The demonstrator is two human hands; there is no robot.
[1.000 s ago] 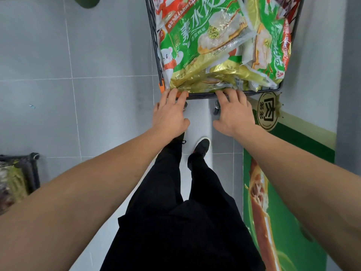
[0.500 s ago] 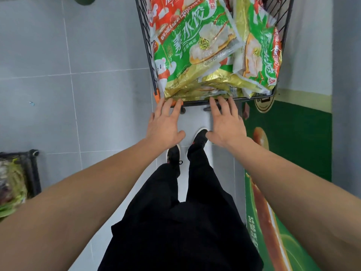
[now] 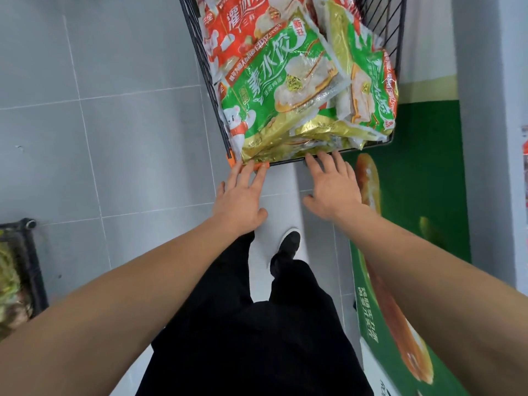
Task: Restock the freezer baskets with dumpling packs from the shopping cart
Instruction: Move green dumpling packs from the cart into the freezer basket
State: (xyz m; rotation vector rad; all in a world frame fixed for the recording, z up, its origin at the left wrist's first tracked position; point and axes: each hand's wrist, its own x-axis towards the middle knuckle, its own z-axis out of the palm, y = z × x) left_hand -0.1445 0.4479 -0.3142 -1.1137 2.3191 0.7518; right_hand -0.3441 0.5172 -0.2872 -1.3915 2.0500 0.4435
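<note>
A black wire shopping cart (image 3: 200, 67) fills the top middle, piled with several dumpling packs. A green pack (image 3: 280, 90) lies on top, a red pack (image 3: 243, 27) behind it, and another green pack (image 3: 368, 90) leans at the right. My left hand (image 3: 240, 198) has straight fingers whose tips touch the cart's near rim by its orange corner piece. My right hand (image 3: 334, 190) also has straight fingers, with tips at the same rim further right. Neither hand holds a pack.
Grey floor tiles (image 3: 114, 138) stretch to the left. A green freezer cabinet front with food pictures (image 3: 414, 195) runs along the right. A dark wire basket with goods (image 3: 20, 267) stands at the left edge. My black trousers and one shoe (image 3: 288, 244) are below the hands.
The cart has rolled forward and slightly right along the green cabinet, with both hands still at its near rim. My feet have stepped forward behind it.
</note>
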